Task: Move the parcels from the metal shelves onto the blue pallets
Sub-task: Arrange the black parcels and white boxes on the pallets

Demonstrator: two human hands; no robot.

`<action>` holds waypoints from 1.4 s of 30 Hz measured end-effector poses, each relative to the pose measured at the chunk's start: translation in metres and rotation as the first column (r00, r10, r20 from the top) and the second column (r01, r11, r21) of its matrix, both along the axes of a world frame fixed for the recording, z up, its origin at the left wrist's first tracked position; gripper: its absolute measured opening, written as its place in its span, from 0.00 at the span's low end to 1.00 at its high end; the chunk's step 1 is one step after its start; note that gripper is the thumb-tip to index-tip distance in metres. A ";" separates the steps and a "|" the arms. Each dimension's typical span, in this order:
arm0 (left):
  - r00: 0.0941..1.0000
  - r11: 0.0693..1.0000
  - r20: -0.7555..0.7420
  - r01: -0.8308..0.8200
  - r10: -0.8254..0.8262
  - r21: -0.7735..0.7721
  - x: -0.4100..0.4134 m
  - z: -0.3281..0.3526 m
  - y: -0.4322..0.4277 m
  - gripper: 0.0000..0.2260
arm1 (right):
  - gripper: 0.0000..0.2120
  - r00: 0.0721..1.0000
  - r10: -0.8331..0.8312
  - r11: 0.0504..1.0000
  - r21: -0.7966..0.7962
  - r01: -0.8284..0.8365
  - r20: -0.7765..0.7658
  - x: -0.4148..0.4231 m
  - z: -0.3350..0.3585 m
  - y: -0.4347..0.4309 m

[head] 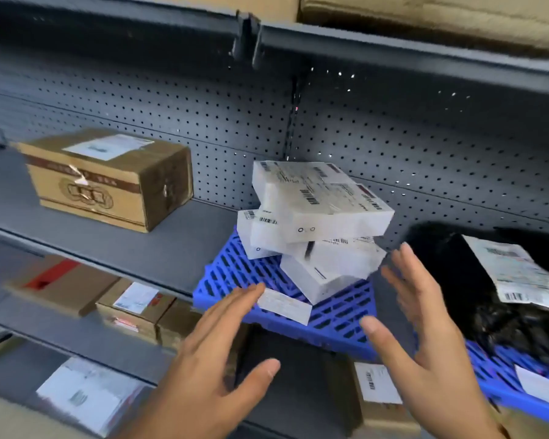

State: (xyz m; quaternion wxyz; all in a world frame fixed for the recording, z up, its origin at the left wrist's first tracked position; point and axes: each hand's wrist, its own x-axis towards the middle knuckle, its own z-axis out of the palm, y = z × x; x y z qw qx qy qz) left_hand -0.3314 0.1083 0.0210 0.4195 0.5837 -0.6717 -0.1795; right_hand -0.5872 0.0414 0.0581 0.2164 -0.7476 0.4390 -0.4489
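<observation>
A leaning stack of white parcels (317, 223) with shipping labels sits on a blue pallet (339, 318) on the metal shelf (133, 242). My left hand (216, 353) and my right hand (422, 324) are both open with fingers spread, just in front of the stack on either side, touching nothing. A brown cardboard parcel (108, 175) stands on the same shelf to the left. At the right, a black bagged parcel (488, 286) with a white label lies on a second blue pallet (514, 384).
A loose white label (284, 305) lies on the pallet near my left fingertips. Lower shelves hold several brown cartons (137, 308) and a labelled flat parcel (86, 394). A perforated back panel (393, 144) closes the shelf behind. More cartons sit on the shelf above.
</observation>
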 end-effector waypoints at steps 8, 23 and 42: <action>1.000 0.999 0.026 0.006 -0.007 0.049 0.012 0.001 -0.010 0.34 | 0.38 1.000 -0.008 0.999 0.049 0.006 0.026 0.032 0.009 -0.016; 0.965 0.982 0.206 -0.138 0.163 -0.128 0.011 0.040 -0.072 0.30 | 0.36 0.999 -0.042 0.974 -0.222 0.044 0.014 0.066 0.002 -0.072; 0.976 0.979 0.218 0.056 -0.012 -0.197 0.026 0.061 -0.160 0.34 | 0.35 0.912 -0.355 0.930 -0.174 0.323 -0.204 0.107 0.017 -0.097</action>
